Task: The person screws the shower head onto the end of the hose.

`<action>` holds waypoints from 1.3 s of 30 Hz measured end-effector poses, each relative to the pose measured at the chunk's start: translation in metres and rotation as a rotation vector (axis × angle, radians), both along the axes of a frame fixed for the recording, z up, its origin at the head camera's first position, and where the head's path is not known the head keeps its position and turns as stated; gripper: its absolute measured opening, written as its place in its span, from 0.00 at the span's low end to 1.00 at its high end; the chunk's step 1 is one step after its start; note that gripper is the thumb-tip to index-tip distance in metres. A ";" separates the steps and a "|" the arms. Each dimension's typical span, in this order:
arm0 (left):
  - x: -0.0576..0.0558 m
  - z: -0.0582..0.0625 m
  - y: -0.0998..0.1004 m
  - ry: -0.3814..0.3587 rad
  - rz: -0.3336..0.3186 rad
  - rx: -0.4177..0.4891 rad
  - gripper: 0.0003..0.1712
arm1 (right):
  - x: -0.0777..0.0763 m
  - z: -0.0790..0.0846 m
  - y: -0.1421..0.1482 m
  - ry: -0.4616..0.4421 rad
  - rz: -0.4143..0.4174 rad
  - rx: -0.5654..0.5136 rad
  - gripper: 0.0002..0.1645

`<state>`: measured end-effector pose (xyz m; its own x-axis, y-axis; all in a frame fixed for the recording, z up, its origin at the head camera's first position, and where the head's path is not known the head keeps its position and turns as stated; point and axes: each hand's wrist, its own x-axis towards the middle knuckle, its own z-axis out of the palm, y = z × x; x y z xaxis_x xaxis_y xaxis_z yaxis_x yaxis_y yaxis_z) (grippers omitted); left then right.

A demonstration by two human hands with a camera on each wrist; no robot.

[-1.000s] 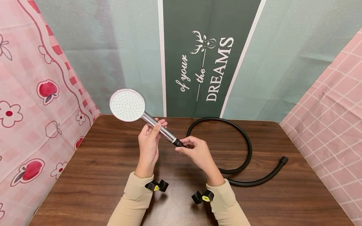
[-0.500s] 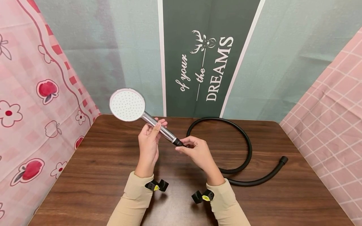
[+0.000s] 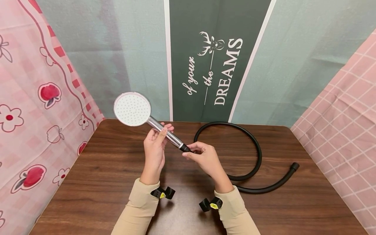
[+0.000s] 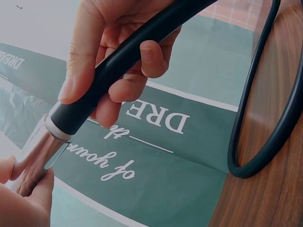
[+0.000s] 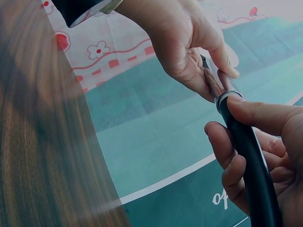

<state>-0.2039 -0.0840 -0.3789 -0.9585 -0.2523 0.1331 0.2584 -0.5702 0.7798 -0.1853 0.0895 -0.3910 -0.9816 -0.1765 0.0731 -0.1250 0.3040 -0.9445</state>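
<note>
A chrome hand shower [image 3: 132, 109] with a round white nozzle face is held above the table, its head up to the left. My left hand [image 3: 154, 148] grips its handle, thumb across the front. At the handle's lower end, my right hand [image 3: 204, 157] pinches the black end of a shower hose [image 3: 259, 153]. In the left wrist view, the black hose end [image 4: 71, 116] meets a white ring at the chrome handle, with the right fingers curled round the hose. The right wrist view shows the same joint. How far the parts are joined is hidden.
The rest of the hose lies in a loop on the brown wooden table [image 3: 97, 182], its free end [image 3: 295, 166] pointing right. Cloths hang behind and at both sides. A small black camera [image 3: 168, 193] sits on the left wrist, another camera [image 3: 204, 205] on the right.
</note>
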 end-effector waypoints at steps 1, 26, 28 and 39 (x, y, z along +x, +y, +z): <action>0.000 0.000 0.000 0.000 0.000 0.000 0.09 | 0.000 0.000 0.000 0.000 -0.001 0.000 0.15; 0.001 0.001 0.000 -0.003 0.005 -0.006 0.09 | 0.003 0.006 0.000 -0.022 0.007 -0.012 0.15; 0.001 0.001 0.000 -0.003 0.004 -0.004 0.09 | 0.003 0.006 0.000 -0.019 0.009 -0.013 0.15; 0.001 0.001 0.000 0.004 0.001 0.001 0.15 | 0.004 0.007 0.000 -0.015 0.007 -0.012 0.15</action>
